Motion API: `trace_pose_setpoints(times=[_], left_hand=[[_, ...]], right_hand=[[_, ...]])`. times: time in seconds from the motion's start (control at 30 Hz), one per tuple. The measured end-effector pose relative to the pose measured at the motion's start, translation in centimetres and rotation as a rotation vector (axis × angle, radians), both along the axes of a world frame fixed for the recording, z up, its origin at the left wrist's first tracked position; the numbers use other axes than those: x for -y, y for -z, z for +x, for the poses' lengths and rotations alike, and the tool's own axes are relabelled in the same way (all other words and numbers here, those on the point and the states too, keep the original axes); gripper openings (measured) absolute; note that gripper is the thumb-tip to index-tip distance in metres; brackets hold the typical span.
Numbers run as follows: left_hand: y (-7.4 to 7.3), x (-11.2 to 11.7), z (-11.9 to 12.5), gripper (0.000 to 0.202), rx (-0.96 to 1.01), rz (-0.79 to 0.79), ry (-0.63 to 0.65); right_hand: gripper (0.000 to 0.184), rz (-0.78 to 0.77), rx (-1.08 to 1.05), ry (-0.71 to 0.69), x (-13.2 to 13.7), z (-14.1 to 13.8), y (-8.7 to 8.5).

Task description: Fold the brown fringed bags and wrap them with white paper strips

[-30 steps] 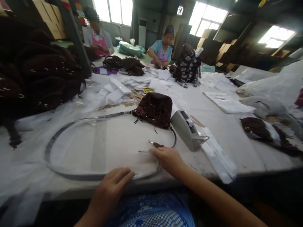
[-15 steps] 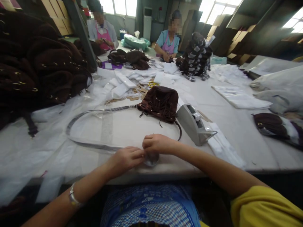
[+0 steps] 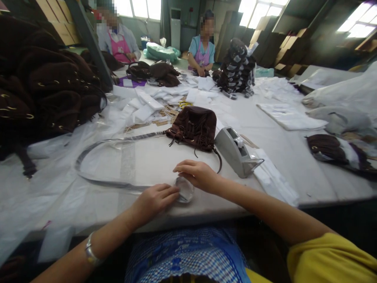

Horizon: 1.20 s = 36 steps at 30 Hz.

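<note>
A dark brown handbag (image 3: 191, 127) with fringe and small metal rings lies on the table. Its long strap (image 3: 88, 153), sleeved in clear plastic, loops left and back toward me. My left hand (image 3: 157, 200) presses its fingers together over the near end of that strap. By its fingertips sits a clear, rounded plastic-covered loop (image 3: 185, 190); whether it is the strap's end or a separate piece I cannot tell. My right hand (image 3: 200, 177) is over the loop's upper edge, fingers stretched leftward. Right of the bag stands a grey tape dispenser (image 3: 235, 151).
Brown bags (image 3: 44, 78) are heaped at the left. White packets (image 3: 149, 98) and brown tags lie behind the bag, near a stack of wrapped dark straps (image 3: 237, 68). Plastic sleeves (image 3: 275, 177) lie right of the dispenser. Two co-workers in pink aprons (image 3: 203, 57) are across the table.
My right hand has lifted slightly and its fingers have straightened, uncovering more of the clear loop. My left hand stays on the strap. The whole view has shifted a little.
</note>
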State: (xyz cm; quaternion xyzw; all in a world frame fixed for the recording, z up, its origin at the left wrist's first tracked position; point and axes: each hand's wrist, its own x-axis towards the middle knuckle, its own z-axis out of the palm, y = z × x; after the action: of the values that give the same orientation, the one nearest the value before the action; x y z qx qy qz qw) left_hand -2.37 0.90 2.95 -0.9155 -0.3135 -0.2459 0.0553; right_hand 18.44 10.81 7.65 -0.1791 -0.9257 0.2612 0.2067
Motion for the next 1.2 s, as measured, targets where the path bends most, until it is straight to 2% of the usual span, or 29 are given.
trace_pose_setpoints(times=[0.07,0.2,0.3,0.47,0.57,0.77,0.9,0.97,1.03,1.1,1.2], left_hand=[[0.2,0.2,0.1,0.023,0.013,-0.032,-0.023],[0.5,0.3,0.1,0.023,0.052,-0.099,-0.027],[0.6,0.1,0.0,0.026,0.054,-0.141,-0.015],[1.0,0.0,-0.4,0.032,0.043,-0.144,-0.001],[1.5,0.1,-0.6,0.037,0.087,-0.106,-0.016],[1.1,0.6,-0.2,0.029,0.231,-0.245,-0.125],[0.8,0.7,-0.2,0.030,0.185,-0.136,-0.102],[1.0,0.8,-0.3,0.028,0.164,-0.098,-0.086],[1.2,0.9,-0.5,0.026,0.165,-0.094,-0.080],[1.4,1.1,-0.6,0.026,0.171,-0.088,-0.076],[1.3,1.2,-0.8,0.028,0.178,-0.032,-0.110]], right_hand=[[0.018,-0.013,0.047,0.128,1.7,0.8,-0.3],[0.020,-0.085,0.311,0.130,3.7,1.5,0.0],[0.018,-0.187,0.395,0.122,3.3,1.0,0.2],[0.020,-0.467,0.441,0.098,1.3,0.2,-0.3],[0.025,-0.495,0.494,0.097,0.7,-0.2,-0.5],[0.016,-0.366,0.531,0.052,1.1,-0.8,-0.3],[0.015,-0.125,0.590,0.094,1.7,-1.5,-0.5],[0.016,0.021,0.677,0.073,1.9,-1.8,-1.1],[0.019,0.188,0.758,-0.058,1.8,-2.1,-1.8],[0.018,0.354,0.793,-0.256,1.4,-2.1,-2.2],[0.014,0.543,0.777,-0.508,0.5,-1.6,-2.2]])
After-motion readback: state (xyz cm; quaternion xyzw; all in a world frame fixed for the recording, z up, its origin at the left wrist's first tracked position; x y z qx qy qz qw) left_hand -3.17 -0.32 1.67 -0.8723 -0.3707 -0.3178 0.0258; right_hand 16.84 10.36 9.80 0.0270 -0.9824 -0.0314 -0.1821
